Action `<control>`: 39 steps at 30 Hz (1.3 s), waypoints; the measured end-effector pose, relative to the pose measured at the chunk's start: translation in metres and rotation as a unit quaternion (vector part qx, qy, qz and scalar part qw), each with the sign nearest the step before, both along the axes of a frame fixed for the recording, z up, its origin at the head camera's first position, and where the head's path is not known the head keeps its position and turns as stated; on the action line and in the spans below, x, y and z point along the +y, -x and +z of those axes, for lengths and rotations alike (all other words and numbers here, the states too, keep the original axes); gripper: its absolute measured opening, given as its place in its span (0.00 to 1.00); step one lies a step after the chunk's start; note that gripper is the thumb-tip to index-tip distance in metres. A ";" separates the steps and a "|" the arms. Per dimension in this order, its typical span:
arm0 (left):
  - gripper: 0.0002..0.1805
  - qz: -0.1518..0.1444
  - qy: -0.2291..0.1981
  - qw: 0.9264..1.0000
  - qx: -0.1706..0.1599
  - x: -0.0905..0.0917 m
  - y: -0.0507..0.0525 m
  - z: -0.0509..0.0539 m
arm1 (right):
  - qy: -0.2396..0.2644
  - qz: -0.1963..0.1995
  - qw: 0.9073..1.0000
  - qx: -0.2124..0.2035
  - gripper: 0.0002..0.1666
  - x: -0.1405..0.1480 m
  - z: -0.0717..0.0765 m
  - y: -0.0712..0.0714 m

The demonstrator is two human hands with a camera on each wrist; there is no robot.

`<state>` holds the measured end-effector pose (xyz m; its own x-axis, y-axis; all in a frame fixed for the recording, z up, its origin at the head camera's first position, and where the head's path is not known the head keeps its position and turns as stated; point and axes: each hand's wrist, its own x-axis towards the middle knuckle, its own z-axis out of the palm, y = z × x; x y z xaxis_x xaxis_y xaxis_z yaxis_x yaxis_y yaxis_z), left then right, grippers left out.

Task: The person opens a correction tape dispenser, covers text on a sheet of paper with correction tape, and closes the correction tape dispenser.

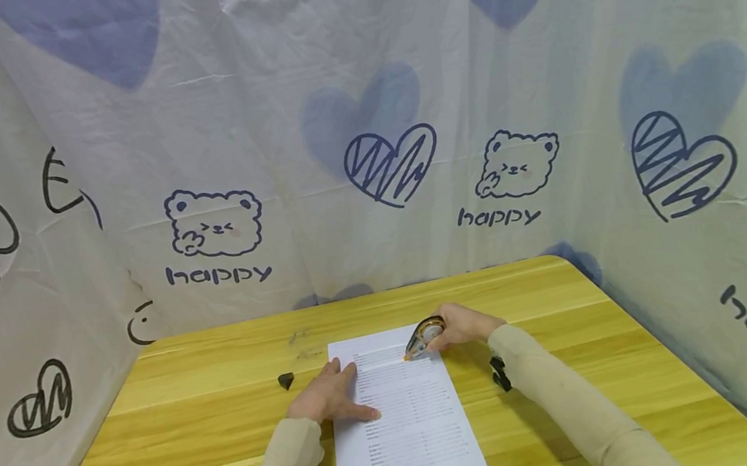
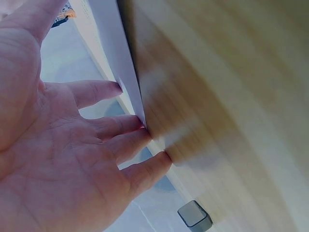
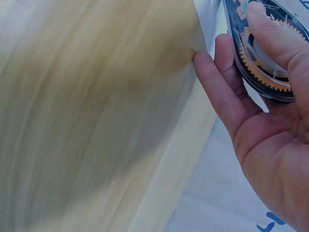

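A sheet of printed paper (image 1: 434, 443) lies on the table, with lines of text down its page. Spread across its left edge, my left hand (image 1: 329, 395) rests with fingers extended; in the left wrist view some fingertips touch the paper and others the wood. My right hand (image 1: 460, 325) grips a correction tape (image 1: 424, 335), a clear case with an orange toothed wheel (image 3: 248, 60). Its orange tip points down at the text near the upper right of the sheet; whether it touches the paper is hard to tell.
A small dark block (image 1: 286, 381), also in the left wrist view as a dark block (image 2: 195, 215), sits left of the paper. Some black item (image 1: 500, 374) shows beside the right sleeve. The yellow wooden table (image 1: 179, 412) is bordered by white printed cloth (image 1: 302, 218).
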<state>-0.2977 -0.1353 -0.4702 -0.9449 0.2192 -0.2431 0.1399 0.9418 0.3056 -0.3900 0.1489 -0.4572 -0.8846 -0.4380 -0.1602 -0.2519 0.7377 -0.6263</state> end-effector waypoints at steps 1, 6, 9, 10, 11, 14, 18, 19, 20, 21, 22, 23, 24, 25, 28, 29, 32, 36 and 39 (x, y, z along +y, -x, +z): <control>0.59 -0.001 0.001 1.000 0.000 0.000 0.000 0.000 | 0.002 0.000 1.000 -0.002 0.15 0.001 0.000 0.000; 0.59 0.000 0.000 1.000 0.000 0.000 0.000 0.000 | 0.004 -0.004 1.000 -0.007 0.15 0.002 0.001 -0.001; 0.59 -0.001 0.000 1.000 0.002 0.001 -0.001 0.000 | 0.001 -0.008 1.000 -0.007 0.15 0.002 0.002 -0.002; 0.59 -0.001 0.001 1.000 0.002 0.001 -0.001 0.000 | 0.000 -0.010 1.000 -0.007 0.15 0.002 0.002 -0.002; 0.59 0.000 0.002 1.000 0.002 0.001 -0.001 0.000 | -0.001 -0.011 1.000 -0.007 0.15 0.002 0.003 -0.002; 0.59 0.002 0.001 1.000 0.002 0.001 -0.001 0.001 | 0.002 -0.012 1.000 -0.009 0.15 0.002 0.004 -0.003; 0.59 0.006 -0.003 1.000 -0.001 0.001 -0.001 0.001 | 0.004 -0.012 1.000 -0.010 0.15 0.003 0.003 -0.004; 0.59 0.007 -0.004 1.000 -0.002 0.001 -0.001 0.001 | 0.004 -0.011 1.000 -0.009 0.15 0.003 0.003 -0.004; 0.59 0.008 -0.005 1.000 -0.003 0.001 -0.001 0.000 | 0.005 -0.011 1.000 -0.009 0.15 0.003 0.003 -0.004; 0.59 0.008 -0.005 1.000 -0.003 0.001 -0.001 0.000 | 0.005 -0.011 1.000 -0.008 0.15 0.003 0.003 -0.004; 0.59 0.008 -0.004 1.000 -0.004 0.001 -0.001 0.000 | 0.004 -0.011 1.000 -0.007 0.15 0.003 0.002 -0.003; 0.59 0.008 -0.004 1.000 -0.003 0.002 -0.001 0.000 | 0.004 -0.011 1.000 -0.007 0.15 0.004 0.002 -0.003; 0.59 0.008 -0.004 1.000 -0.003 0.002 -0.001 0.000 | 0.004 -0.011 1.000 -0.007 0.15 0.004 0.001 -0.003; 0.59 0.009 -0.004 1.000 -0.004 0.002 -0.001 0.000 | 0.004 -0.012 1.000 -0.007 0.15 0.004 0.001 -0.003; 0.59 0.008 -0.005 1.000 -0.003 0.002 -0.001 0.000 | 0.003 -0.012 1.000 -0.007 0.15 0.005 0.000 -0.002; 0.59 0.009 -0.006 1.000 -0.003 0.001 -0.001 0.000 | 0.003 -0.012 1.000 -0.008 0.14 0.005 0.000 -0.002; 0.59 0.007 -0.007 1.000 -0.002 0.001 -0.001 0.000 | 0.001 -0.011 1.000 -0.007 0.13 0.006 0.000 -0.001; 0.59 0.006 -0.008 1.000 -0.002 0.001 -0.001 0.001 | -0.001 -0.015 1.000 -0.006 0.13 0.007 0.000 -0.002; 0.59 0.006 -0.007 1.000 -0.002 0.002 -0.002 0.001 | -0.001 -0.016 1.000 -0.004 0.14 0.008 0.001 -0.002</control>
<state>-0.2960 -0.1336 -0.4693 -0.9463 0.2114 -0.2446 0.1269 0.9388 0.3203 -0.3877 0.1568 -0.4566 -0.8969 -0.4086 -0.1691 -0.2221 0.7469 -0.6267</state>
